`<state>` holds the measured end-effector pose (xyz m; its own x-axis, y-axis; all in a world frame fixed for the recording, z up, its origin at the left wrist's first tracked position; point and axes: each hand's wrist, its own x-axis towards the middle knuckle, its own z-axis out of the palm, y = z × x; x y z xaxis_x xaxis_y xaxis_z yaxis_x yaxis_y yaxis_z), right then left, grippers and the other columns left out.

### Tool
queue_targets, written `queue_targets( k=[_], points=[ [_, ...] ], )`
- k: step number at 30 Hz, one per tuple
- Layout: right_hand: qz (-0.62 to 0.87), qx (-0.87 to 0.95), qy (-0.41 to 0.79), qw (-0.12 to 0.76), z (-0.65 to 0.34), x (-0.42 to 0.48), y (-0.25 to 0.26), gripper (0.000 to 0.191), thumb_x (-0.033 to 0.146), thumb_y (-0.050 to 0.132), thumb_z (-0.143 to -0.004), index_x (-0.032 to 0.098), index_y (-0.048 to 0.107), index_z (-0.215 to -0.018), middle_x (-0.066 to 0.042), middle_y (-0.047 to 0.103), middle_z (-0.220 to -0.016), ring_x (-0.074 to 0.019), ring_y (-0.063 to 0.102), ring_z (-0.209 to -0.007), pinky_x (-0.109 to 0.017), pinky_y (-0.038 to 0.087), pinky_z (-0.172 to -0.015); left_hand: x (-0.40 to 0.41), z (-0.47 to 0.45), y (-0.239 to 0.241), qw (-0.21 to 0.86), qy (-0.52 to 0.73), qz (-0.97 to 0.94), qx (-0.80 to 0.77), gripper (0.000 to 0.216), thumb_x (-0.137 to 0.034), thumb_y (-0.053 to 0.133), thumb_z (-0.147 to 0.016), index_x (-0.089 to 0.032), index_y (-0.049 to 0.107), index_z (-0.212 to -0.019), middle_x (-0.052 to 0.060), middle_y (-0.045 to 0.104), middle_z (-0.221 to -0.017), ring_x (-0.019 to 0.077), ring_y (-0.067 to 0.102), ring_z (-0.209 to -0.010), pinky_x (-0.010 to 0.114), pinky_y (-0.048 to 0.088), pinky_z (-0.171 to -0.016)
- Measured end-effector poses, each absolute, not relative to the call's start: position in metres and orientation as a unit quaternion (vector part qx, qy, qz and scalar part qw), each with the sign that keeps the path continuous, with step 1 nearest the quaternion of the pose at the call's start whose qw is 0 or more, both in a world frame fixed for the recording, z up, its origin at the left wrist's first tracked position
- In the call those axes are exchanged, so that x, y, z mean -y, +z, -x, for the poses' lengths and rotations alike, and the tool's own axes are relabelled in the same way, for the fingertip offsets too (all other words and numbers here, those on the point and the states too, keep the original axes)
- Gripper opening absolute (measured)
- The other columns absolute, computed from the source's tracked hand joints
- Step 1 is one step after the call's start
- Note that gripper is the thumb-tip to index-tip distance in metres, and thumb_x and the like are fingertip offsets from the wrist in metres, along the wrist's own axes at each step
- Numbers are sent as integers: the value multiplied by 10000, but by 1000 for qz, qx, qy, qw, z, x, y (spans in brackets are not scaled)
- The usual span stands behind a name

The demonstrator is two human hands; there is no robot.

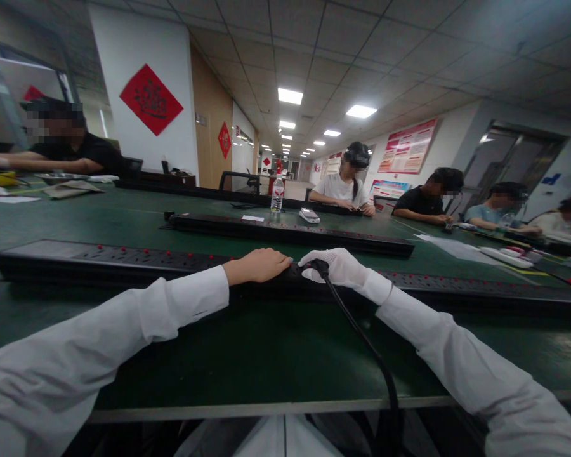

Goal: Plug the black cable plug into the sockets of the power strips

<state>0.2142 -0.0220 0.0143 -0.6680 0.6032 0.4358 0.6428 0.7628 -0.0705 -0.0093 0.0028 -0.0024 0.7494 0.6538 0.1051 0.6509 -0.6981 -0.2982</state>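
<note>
Long black power strip (124,259) lies crosswise on green table (247,362), in front of person — within reach of both hands

Bare left hand (259,265) rests over strip, fingers together, probably steadying it; cannot tell whether thumb grips

Gloved right hand (342,265) just beside, fingers clamped round black plug (320,267) at strip — likely firm hold for control; whether plug is seated is hidden

Cord (360,331) runs toward person over table's edge, likely keeping slack off strip

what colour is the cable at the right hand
The cable is black, best seen in the head view.
</note>
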Motion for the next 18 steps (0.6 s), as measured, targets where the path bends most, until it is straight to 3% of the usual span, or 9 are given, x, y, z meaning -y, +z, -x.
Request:
queue_targets(
  k=[18],
  points=[
    [341, 913, -46, 218, -214, 20, 14, 338, 473, 534, -741, 262, 634, -984, 17, 677, -793, -100, 600, -694, -182, 402, -643, -1, 9, -2, 169, 6, 922, 348, 226, -233, 322, -880, -151, 493, -1002, 107, 618, -958, 215, 595, -817, 310, 450, -676]
  ],
)
